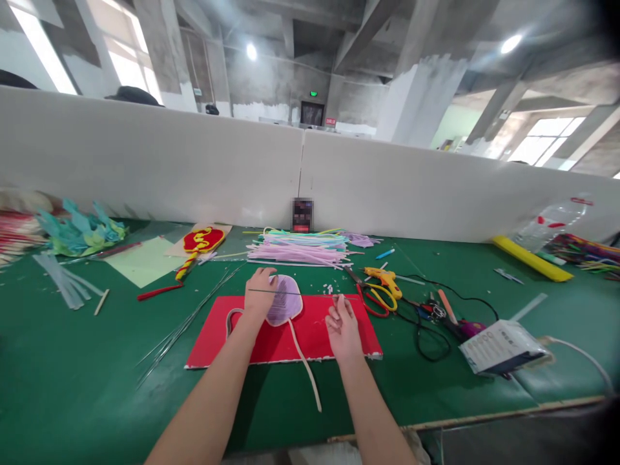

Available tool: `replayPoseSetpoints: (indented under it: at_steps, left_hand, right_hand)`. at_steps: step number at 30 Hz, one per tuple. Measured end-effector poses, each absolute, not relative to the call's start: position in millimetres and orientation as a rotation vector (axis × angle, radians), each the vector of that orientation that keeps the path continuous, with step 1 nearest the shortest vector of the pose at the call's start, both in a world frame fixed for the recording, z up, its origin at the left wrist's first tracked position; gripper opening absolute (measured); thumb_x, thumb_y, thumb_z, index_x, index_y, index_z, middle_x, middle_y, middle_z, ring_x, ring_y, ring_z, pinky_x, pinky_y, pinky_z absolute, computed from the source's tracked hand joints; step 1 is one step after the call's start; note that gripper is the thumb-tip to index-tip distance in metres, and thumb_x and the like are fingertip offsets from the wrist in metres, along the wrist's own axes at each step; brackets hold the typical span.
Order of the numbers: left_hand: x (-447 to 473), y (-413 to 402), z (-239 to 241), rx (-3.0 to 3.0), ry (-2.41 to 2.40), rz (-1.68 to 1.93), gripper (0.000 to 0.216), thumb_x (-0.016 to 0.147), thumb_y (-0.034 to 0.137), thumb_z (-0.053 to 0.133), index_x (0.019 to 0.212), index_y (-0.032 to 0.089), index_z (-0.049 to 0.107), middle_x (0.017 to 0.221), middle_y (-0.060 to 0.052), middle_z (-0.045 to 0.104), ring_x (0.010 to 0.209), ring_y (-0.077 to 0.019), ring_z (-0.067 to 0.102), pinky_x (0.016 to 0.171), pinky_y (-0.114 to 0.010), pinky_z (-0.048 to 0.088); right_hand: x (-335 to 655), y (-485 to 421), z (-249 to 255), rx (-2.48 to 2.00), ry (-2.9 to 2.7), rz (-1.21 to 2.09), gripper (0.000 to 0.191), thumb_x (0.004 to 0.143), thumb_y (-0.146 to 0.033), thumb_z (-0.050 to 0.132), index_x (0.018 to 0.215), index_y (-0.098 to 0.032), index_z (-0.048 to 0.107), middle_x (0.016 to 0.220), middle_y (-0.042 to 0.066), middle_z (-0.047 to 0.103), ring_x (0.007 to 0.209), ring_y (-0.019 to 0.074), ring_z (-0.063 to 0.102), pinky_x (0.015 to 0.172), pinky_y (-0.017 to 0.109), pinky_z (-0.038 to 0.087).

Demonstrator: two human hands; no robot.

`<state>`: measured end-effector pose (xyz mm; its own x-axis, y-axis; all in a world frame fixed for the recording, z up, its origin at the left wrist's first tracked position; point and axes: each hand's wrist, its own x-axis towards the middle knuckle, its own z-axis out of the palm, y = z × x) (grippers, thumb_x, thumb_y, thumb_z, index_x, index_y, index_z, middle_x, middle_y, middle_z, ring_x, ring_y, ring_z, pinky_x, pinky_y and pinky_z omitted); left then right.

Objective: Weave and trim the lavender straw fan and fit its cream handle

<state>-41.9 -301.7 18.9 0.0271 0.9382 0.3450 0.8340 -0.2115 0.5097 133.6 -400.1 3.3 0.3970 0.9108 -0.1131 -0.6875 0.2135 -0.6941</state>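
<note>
A red board (310, 339) lies on the green table (97, 387) in front of me. On it rests a small purple fan-shaped piece (285, 307) with a pale handle (306, 365) running toward me. My left hand (259, 296) is closed over the fan's left edge and pinches one end of a thin wire (310, 294). My right hand (343, 326) pinches the wire's other end, just right of the fan. The wire stretches level across the top of the fan between both hands.
Pastel sticks (298, 248) are piled behind the board. Yellow-handled scissors (382, 294), a glue gun with black cable (436, 316) and a white packet (501, 345) lie to the right. Loose wires (186, 323), a red-yellow ornament (201, 242) and teal paper shapes (80, 232) lie left. A white partition (194, 161) backs the table.
</note>
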Motion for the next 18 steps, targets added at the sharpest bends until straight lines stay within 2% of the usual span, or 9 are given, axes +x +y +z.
replayPoseSetpoints:
  at_steps: [5,9,18]
  left_hand:
    - [-39.4,-306.0,26.7,2.198,1.891,0.828,0.029,0.081,0.023,0.044,0.107,0.021,0.058,0.111,-0.005,0.059,0.099,-0.0186,0.055,0.086,-0.028,0.038]
    - [-44.6,-308.0,25.5,2.128,2.072,0.696,0.035,0.081,0.026,0.043,0.113,0.018,0.053,0.111,-0.011,0.057,0.100,-0.0249,0.054,0.084,-0.035,0.039]
    - [-55.3,-305.7,17.5,1.997,2.196,0.442,0.034,0.077,0.029,0.046,0.107,0.016,0.054,0.106,-0.015,0.058,0.096,-0.0288,0.056,0.077,-0.038,0.042]
  right_hand:
    - [133.4,-399.5,2.8,-0.765,-0.371,1.133,0.026,0.060,-0.040,0.074,0.068,-0.022,0.058,0.075,-0.002,0.061,0.044,0.0040,0.034,0.034,0.017,0.024]
    - [133.8,-399.3,2.4,-0.780,-0.373,1.133,0.027,0.059,-0.040,0.075,0.068,-0.021,0.058,0.075,-0.002,0.061,0.044,0.0040,0.033,0.033,0.017,0.024]
    - [134.3,-397.9,-0.9,-0.749,-0.332,1.162,0.024,0.059,-0.036,0.076,0.068,-0.021,0.059,0.075,-0.003,0.062,0.044,0.0033,0.035,0.033,0.016,0.025]
